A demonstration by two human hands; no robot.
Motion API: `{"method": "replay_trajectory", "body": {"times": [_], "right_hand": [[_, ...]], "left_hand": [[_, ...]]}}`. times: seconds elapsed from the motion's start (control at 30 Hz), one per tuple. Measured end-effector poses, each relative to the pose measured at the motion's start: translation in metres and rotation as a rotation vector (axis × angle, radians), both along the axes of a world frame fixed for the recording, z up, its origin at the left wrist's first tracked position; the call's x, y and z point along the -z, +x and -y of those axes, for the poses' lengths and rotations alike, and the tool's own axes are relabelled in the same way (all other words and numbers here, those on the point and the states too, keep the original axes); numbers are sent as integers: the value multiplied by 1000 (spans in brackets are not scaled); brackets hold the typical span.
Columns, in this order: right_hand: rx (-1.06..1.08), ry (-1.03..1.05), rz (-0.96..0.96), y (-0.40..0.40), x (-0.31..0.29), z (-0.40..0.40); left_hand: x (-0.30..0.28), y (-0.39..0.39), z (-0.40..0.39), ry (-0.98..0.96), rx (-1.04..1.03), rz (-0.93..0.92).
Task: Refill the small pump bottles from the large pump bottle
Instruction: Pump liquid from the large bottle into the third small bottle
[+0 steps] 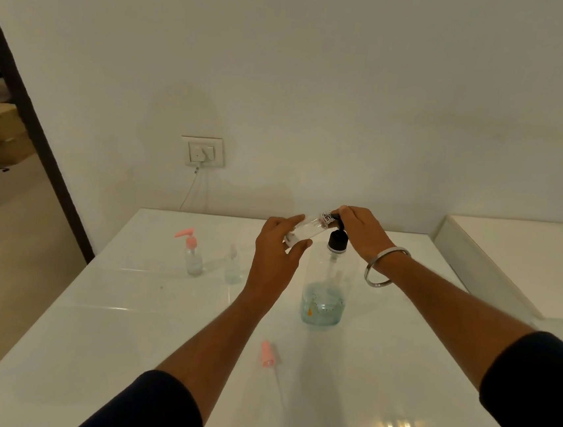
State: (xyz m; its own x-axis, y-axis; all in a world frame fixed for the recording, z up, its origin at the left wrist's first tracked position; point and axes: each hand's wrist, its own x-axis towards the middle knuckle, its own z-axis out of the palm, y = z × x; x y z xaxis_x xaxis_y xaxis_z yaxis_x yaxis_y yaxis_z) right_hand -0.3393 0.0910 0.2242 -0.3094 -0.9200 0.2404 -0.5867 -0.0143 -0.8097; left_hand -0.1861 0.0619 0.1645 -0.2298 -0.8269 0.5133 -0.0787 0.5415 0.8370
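A large clear pump bottle (326, 286) with a black pump and a little blue liquid stands upright on the white table (124, 336). My right hand (361, 231) rests on top of its pump head. My left hand (276, 250) holds a small clear bottle (309, 228), tilted, with its open mouth at the pump's nozzle. A pink pump top with its tube (268, 355) lies loose on the table in front. Two other small bottles stand at the left: one with a pink pump (192, 254) and one with a clear cap (233, 267).
A wall socket with a cable (205, 152) sits on the wall behind the table. A second white surface (510, 256) adjoins at the right. A dark door frame (36, 141) and a cardboard box stand at the far left.
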Motion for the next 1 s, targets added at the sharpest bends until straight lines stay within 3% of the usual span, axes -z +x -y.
{"method": "replay_trajectory", "body": {"times": [1.0], "right_hand": [[29, 21, 24, 1, 19, 4]], "left_hand": [[5, 1, -7, 80, -34, -17]]}}
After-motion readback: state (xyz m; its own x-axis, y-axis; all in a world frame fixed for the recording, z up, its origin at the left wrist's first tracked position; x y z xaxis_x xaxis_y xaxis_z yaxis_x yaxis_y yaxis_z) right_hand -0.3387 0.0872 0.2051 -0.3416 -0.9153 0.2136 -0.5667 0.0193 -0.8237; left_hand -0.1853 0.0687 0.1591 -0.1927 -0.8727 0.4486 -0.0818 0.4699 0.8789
